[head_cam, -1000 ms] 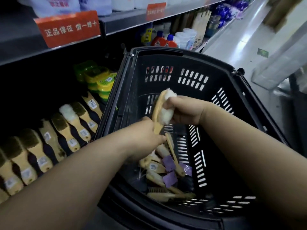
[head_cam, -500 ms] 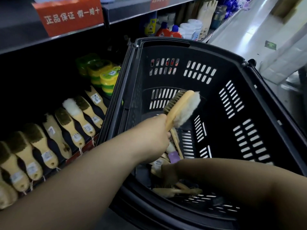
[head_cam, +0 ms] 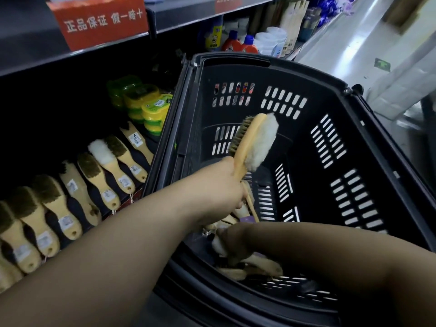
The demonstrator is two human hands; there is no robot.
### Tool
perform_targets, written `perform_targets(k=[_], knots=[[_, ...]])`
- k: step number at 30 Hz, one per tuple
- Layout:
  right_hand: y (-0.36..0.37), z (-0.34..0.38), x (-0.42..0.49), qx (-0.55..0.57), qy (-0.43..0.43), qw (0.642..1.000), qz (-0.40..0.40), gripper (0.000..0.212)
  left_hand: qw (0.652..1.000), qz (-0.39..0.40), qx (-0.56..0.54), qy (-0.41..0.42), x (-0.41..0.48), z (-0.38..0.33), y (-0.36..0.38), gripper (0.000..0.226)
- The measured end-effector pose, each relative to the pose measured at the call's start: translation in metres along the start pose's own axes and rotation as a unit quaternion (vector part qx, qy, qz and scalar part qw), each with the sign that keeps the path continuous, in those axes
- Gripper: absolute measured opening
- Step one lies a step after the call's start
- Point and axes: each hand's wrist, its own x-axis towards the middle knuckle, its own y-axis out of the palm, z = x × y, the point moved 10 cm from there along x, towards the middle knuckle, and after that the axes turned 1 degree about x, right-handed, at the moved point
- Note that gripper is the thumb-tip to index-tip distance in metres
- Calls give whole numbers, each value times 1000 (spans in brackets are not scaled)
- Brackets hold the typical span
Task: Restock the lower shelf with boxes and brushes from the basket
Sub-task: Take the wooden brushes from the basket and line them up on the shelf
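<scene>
Dim shop shelving is being shown on the left, with a grey aisle floor running far right. A double-sided brush, bristle on one face and white fleece on the other, is being held up over the black basket by its wooden handle, which is being gripped in the clenched fingers of the left hand. Low in the near end of the basket, the right hand is being closed around another brush among the pile. On the lower shelf at left, a row of brushes is being displayed side by side, with green and yellow tins stacked beyond them. A red sign is being shown on the upper shelf edge.
</scene>
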Motion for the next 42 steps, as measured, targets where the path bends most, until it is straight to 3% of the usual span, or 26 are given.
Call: perform_targets(k=[2,4,5,7,9,11,15,19,23,28,33,36,39,42], knots=[[-37,-16,-22,76,1,996,-39,40,990,13,-140,1,0,-1,-3,28],[-89,-44,-52,259,-10,956,-140,12,962,17,-272,-1,-2,-3,-7,32],[-108,-66,-70,376,-3,908,-182,6,952,9,-306,-4,-3,-3,-10,34],[-128,-99,-105,613,-13,760,-216,10,947,-14,-321,-4,-1,-1,-15,35],[-142,-109,-135,730,-91,640,-224,16,954,-35,-299,0,1,1,-18,35],[-152,-102,-154,764,-173,582,-218,22,961,-46,-273,4,3,3,-19,33],[-161,-87,-163,753,-205,578,-238,15,946,-19,-324,12,5,1,-11,28],[-166,-75,-162,784,-262,524,-205,26,918,-5,-396,5,4,-2,-9,29],[-173,-79,-167,799,-304,474,-211,26,917,-2,-399,2,2,-1,-9,27],[-172,-92,-164,795,-250,480,-274,21,930,-1,-366,2,0,-3,-9,26],[-181,-84,-176,796,-335,430,-262,28,935,39,-352,21,0,-3,-6,36],[-184,-86,-179,781,-363,427,-275,46,944,70,-320,46,-4,-10,-4,50],[-179,-93,-174,774,-360,441,-279,82,941,34,-333,44,-5,-9,-9,38],[-155,-99,-148,777,-283,499,-258,51,940,-15,-338,31,-4,-6,-16,25]])
